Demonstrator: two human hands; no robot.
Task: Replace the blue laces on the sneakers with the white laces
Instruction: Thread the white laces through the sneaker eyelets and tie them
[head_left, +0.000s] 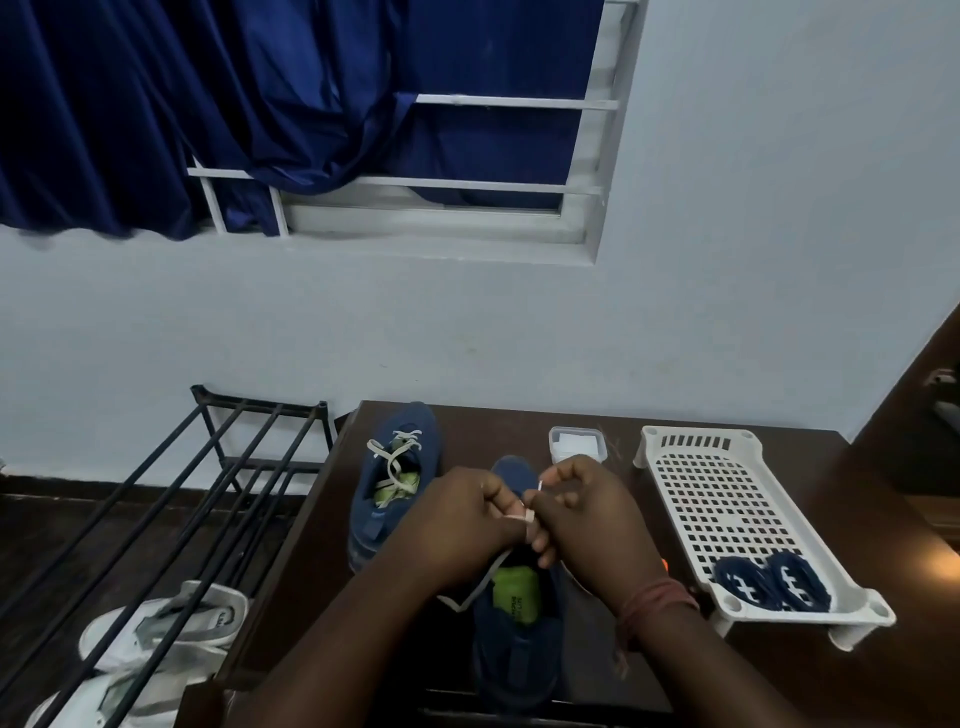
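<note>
Two navy sneakers stand on a dark brown table (613, 644). The left sneaker (390, 488) carries a white lace through its eyelets. The near sneaker (519, 634) with a green insole lies under my hands, its toe pointing away. My left hand (457, 514) and my right hand (587, 514) meet above it, and both pinch a white lace (529, 512) between fingertips. A loose end of that lace hangs down by the shoe's left side. Two coiled blue laces (773, 579) lie in a white perforated tray (727, 499) at the right.
A small clear plastic box (577, 441) sits at the table's back near the wall. A black metal shoe rack (171, 519) stands at the left, with white sneakers (156, 634) beneath its bars. Behind are a pale wall, a window and a blue curtain.
</note>
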